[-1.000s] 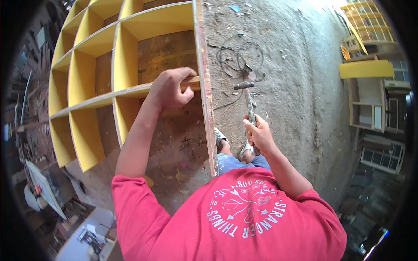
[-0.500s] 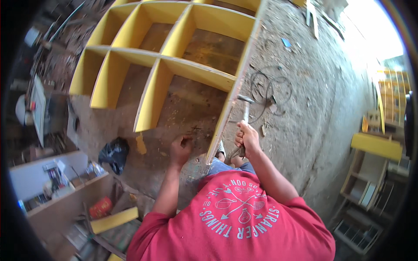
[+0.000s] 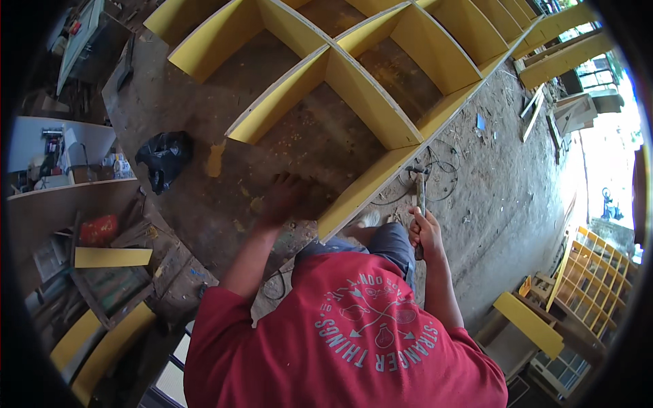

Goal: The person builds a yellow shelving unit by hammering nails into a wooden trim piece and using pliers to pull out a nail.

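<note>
Hammer (image 3: 421, 193) sits in curled right hand (image 3: 426, 233); left hand (image 3: 283, 200) outstretched.

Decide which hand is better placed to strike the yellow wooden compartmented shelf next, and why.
Probably the right hand: it grips the dark-headed, straight-handled hammer beside the shelf. The left hand, in shadow, shows no hammer.

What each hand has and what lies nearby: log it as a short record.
left hand: over the brown surface, in shadow; contact and grip unclear
right hand: closed around the handle of a hammer
yellow frame: compartmented, on the brown surface
black bag: left of the left hand
blue scrap: on the ground, right of the yellow frame
</note>
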Action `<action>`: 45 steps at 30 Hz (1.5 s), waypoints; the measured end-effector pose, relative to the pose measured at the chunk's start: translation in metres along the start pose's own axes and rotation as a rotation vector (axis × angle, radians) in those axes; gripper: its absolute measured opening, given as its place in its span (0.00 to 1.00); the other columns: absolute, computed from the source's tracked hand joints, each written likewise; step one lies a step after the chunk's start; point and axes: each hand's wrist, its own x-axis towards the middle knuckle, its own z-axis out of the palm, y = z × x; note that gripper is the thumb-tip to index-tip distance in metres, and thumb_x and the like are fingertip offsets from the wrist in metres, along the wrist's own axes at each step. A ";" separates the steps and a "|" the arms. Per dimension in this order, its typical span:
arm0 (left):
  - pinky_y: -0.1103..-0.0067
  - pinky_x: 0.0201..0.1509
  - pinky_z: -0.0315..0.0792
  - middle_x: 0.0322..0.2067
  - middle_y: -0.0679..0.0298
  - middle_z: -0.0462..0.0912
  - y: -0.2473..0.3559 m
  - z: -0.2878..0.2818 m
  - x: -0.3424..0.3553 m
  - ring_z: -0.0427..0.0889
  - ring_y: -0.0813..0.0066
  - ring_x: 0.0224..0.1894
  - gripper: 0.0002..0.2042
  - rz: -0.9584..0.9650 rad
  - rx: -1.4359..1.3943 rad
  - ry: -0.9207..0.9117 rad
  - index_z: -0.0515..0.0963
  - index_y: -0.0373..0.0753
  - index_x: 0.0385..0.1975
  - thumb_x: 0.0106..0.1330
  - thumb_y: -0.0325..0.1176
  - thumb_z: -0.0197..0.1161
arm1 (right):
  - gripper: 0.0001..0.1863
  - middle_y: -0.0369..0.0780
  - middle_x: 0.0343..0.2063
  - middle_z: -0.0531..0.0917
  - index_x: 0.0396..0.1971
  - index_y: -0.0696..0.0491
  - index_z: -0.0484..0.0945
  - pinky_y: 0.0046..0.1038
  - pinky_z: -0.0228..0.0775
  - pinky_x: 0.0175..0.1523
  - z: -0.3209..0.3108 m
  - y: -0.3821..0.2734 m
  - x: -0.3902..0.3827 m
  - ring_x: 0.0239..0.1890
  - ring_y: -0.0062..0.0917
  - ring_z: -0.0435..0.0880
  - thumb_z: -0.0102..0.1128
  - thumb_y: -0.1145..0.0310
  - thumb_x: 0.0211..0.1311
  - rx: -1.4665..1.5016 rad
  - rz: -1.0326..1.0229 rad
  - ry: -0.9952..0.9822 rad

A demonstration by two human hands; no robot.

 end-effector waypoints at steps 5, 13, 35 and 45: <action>0.58 0.61 0.75 0.48 0.57 0.82 -0.005 0.019 -0.006 0.81 0.54 0.55 0.13 -0.086 0.002 -0.040 0.83 0.46 0.50 0.67 0.35 0.61 | 0.16 0.31 0.20 0.71 0.44 0.53 0.75 0.24 0.59 0.15 -0.038 -0.035 0.035 0.12 0.14 0.67 0.58 0.54 0.82 -0.285 -0.026 -0.069; 0.57 0.62 0.76 0.53 0.54 0.82 0.004 0.012 0.000 0.81 0.46 0.57 0.13 -0.295 0.199 -0.159 0.82 0.41 0.51 0.70 0.32 0.60 | 0.22 0.43 0.30 0.84 0.51 0.59 0.79 0.35 0.75 0.42 -0.097 -0.157 0.114 0.34 0.31 0.84 0.66 0.53 0.75 -1.049 -0.135 -0.350; 0.78 0.50 0.74 0.38 0.62 0.87 0.171 -0.152 0.041 0.81 0.76 0.39 0.07 -1.257 -0.409 0.548 0.85 0.33 0.43 0.70 0.28 0.70 | 0.14 0.46 0.45 0.89 0.49 0.50 0.86 0.48 0.79 0.47 -0.027 -0.265 0.228 0.46 0.48 0.87 0.64 0.62 0.69 -1.702 -0.868 -0.845; 0.77 0.46 0.83 0.39 0.54 0.91 0.324 -0.024 0.087 0.91 0.68 0.41 0.09 -1.316 -1.386 0.515 0.87 0.28 0.45 0.69 0.24 0.72 | 0.12 0.48 0.45 0.88 0.48 0.56 0.86 0.47 0.78 0.50 -0.048 -0.254 0.263 0.46 0.49 0.86 0.65 0.69 0.68 -1.613 -0.981 -1.035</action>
